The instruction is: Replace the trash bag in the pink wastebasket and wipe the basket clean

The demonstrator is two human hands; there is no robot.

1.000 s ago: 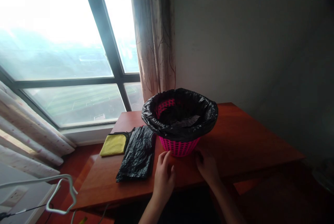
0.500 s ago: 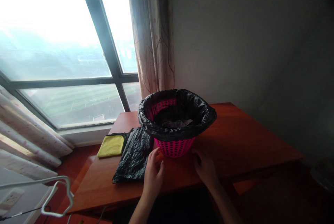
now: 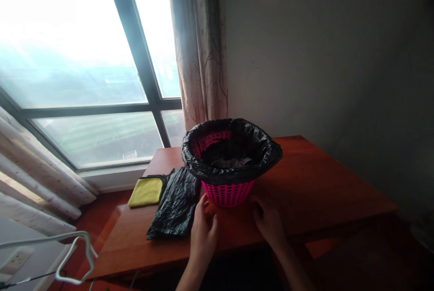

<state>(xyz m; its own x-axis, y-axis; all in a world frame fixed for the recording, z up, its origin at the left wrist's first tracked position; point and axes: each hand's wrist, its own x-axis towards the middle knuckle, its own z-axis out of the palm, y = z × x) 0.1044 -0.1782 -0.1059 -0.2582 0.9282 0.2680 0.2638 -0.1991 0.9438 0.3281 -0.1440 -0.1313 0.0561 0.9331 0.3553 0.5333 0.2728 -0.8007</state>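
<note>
Plainly, nothing was in my grasp. Closest, my left hand [image 3: 203,232] stood at the near left of the pink basket [image 3: 228,195], fingers slightly bent, thumb well apart from them; whether a fingertip brushed the mesh, I couldn't tell. My right hand [image 3: 269,223] was in shadow at the near right, its fingers loosely curled with a dark gap before the thumb, and I saw nothing in it.

Left of my left hand, some black plastic [image 3: 176,205] lay flat and folded on the red-brown table [image 3: 325,191], with a yellow cloth [image 3: 145,192] just to its left. Both looked unused so far.

Slightly farther, the basket stood upright on the table, between and beyond my hands. Its black liner [image 3: 233,175] was turned down over the whole rim; that part, I judged, was done. Less finished, perhaps, was the inside, where pink mesh showed on the far left. Beyond hung a pale curtain [image 3: 203,55].
</note>
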